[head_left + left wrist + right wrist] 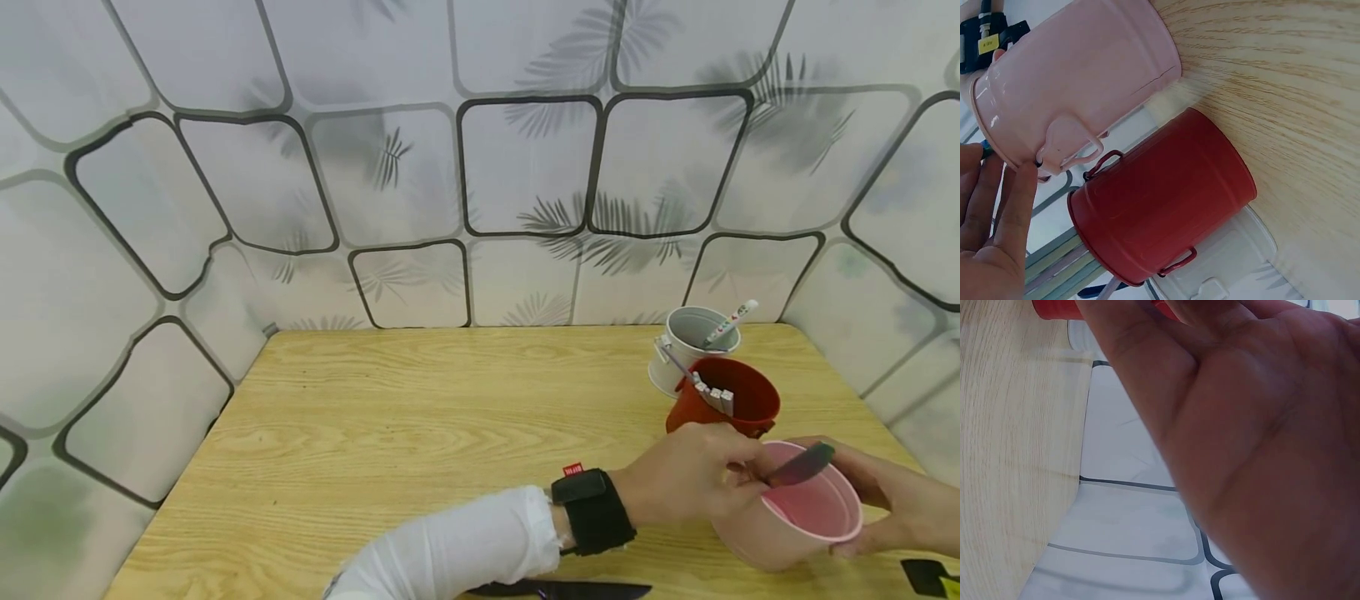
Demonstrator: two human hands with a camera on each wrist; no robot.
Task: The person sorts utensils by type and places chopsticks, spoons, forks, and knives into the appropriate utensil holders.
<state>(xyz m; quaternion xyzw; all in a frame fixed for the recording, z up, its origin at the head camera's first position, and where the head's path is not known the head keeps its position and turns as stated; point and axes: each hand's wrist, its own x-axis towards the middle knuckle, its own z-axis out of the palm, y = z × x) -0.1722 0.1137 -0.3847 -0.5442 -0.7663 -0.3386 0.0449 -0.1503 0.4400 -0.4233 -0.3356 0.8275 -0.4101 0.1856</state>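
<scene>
The left hand point(686, 483) is reaching across the light wooden bench point(420, 417) to the near right corner, where a pale pink metal bucket-shaped cup point(798, 521) is standing; its fingers point(1013, 206) are lying at the cup's rim beside the small side handle and are pinching a dark, slim pen-like object point(801, 465) that is slanting over the cup's open mouth. The right hand point(896, 504) is cupping the far side of the pink cup, with fingers curving loosely round its wall; in the right wrist view the palm is filling the frame, so the exact contact is unclear. Just behind the pink cup a red metal bucket-shaped cup point(723, 408) is holding several whitish sticks point(716, 398), and touching it behind, a white metal bucket-shaped cup point(690, 350) is holding a white pen point(729, 323). A dark flat tool point(570, 590) is lying at the bench's near edge under the white sleeve point(457, 550).
</scene>
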